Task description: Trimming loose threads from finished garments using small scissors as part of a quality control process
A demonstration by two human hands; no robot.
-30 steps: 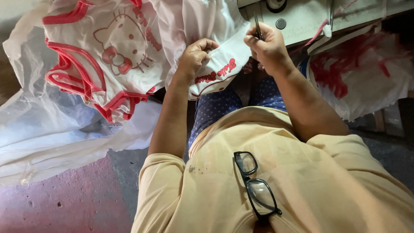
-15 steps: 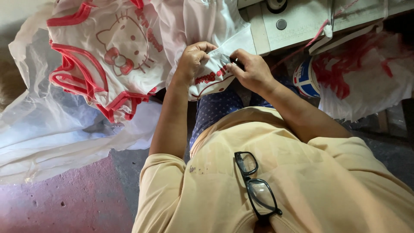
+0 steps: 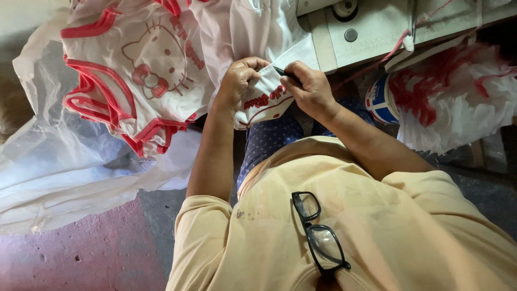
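Since the earlier frame, the right hand (image 3: 311, 89) has moved down to the white fabric piece (image 3: 264, 97), pinching a dark tool (image 3: 286, 74); the left hand (image 3: 239, 78) grips the fabric's left edge.

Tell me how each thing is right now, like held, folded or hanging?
left hand: closed, gripping the white cloth piece
right hand: closed, pinching a thin dark tool at the cloth
glasses: folded, hanging from the shirt collar
white and red garment: crumpled, unheld
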